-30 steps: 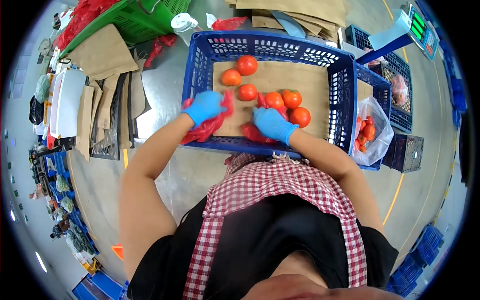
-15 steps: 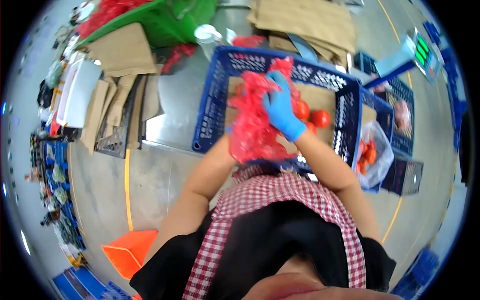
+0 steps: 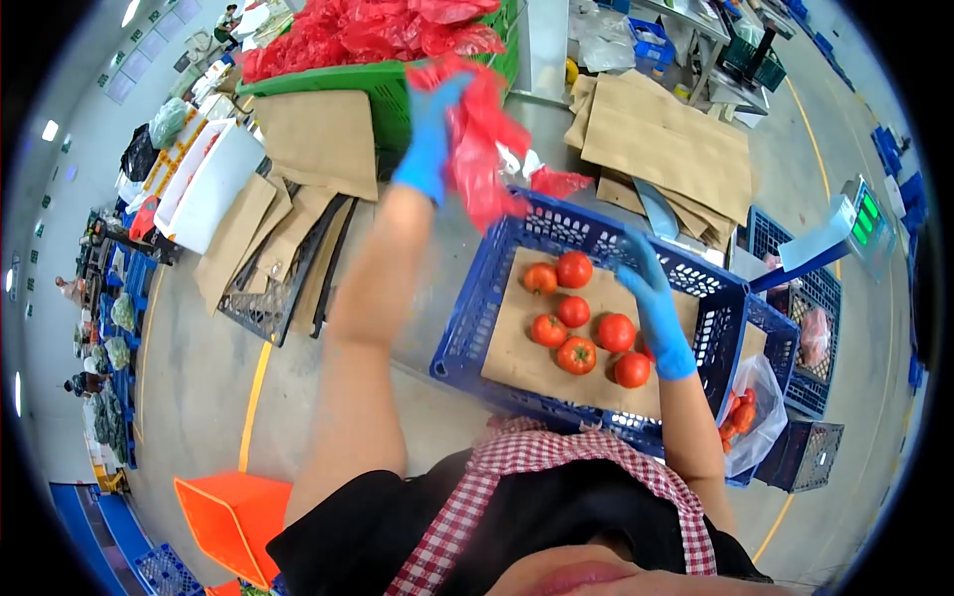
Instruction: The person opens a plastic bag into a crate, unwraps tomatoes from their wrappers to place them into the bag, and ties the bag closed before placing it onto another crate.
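Observation:
My left hand, in a blue glove, is raised at the front of the green crate and grips a thin red plastic bag that hangs down to the blue crate's corner. Inside the blue crate, several red tomatoes lie loose on a brown cardboard sheet. My right hand, also gloved in blue, is over the right part of this crate, just right of the tomatoes. Its fingers are stretched out and hold nothing.
Red plastic bags fill the green crate. Flattened cardboard is stacked at the back right. To the right are a scale display and a clear bag of red produce. An orange bin stands at lower left.
My left hand has carried the red bag up and left, away from the blue crate. My right hand has let go of the bag and moved right. The tomatoes are now uncovered.

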Demonstrator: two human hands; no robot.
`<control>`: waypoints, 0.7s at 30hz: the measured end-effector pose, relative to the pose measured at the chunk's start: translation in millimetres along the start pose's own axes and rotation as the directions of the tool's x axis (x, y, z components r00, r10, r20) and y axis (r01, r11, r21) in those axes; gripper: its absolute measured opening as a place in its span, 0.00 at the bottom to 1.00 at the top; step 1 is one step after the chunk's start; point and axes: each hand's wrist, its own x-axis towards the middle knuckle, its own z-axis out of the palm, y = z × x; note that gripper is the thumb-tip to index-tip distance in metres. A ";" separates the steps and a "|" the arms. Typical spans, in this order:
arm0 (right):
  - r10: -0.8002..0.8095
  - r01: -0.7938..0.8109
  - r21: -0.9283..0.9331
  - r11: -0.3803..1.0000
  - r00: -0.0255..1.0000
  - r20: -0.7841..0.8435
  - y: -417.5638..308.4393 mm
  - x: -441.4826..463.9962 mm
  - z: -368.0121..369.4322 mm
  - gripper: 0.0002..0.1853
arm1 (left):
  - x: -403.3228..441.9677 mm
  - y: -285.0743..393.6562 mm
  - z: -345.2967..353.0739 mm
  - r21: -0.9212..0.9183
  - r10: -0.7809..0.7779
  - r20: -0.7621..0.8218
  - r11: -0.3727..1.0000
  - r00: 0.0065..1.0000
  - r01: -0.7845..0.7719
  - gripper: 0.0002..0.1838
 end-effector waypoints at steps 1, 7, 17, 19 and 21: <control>0.071 -0.070 -0.039 0.997 0.997 0.008 9.7 -6.0 -11.3 0.30 | 40.8 13.0 1.6 0.242 0.323 -0.028 0.920 0.946 -0.307 0.24; 0.224 -0.232 -0.142 0.962 0.972 -0.072 30.2 -38.2 -27.3 0.29 | 204.0 40.9 -6.9 0.849 0.621 0.502 -0.223 0.602 -0.479 0.28; 0.293 -0.341 -0.103 0.935 0.901 -0.320 51.3 -50.5 -63.8 0.21 | 265.4 1.3 -83.6 0.533 -0.127 0.512 -0.729 0.850 -0.429 0.23; 0.224 -0.310 -0.222 0.924 0.912 -0.343 54.9 -50.7 -71.8 0.18 | 276.5 -8.9 -98.8 0.674 -0.256 0.392 -0.574 0.884 -0.465 0.22; 0.200 -0.298 -0.291 0.909 0.925 -0.323 46.8 -53.4 -74.5 0.17 | 283.7 -5.1 -126.5 0.922 -0.502 0.333 -0.003 0.798 -0.386 0.23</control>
